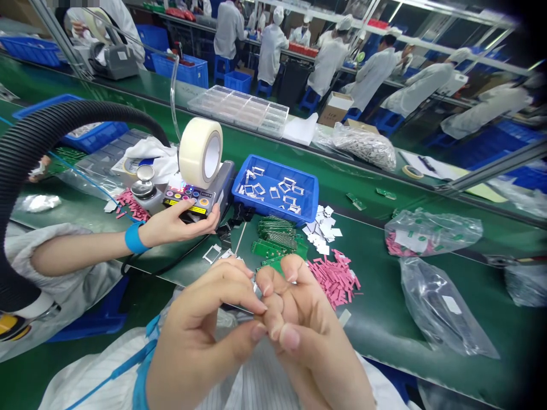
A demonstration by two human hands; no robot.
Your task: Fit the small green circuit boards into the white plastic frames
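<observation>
Green assembly belt (380,324) seen from overhead on my remote feed, with workers in white suits (271,54) along a far line. Center, lower edge: left hand (200,324) and right hand (305,324) meet, their fingertips (260,306) clenched in a pinch on a small pale piece (256,288), mostly hidden, its exact form unclear to me. At 12 o'clock, just beyond the grip, lie green circuit boards (276,236). At 1 o'clock, white pieces (320,228); at 2 o'clock, close by, pink strips (335,279). At 11 o'clock, farther out, a blue tray (273,209) holds metal frames (273,188). At 10 o'clock, a single white frame (211,253) lies on the belt, and beyond it a co-worker's hand (179,223), with a blue wrist strap (134,237), reaches just beside a tape dispenser (199,199) carrying a wide tape roll (200,152). At 3 o'clock, clear plastic bags (433,230).
</observation>
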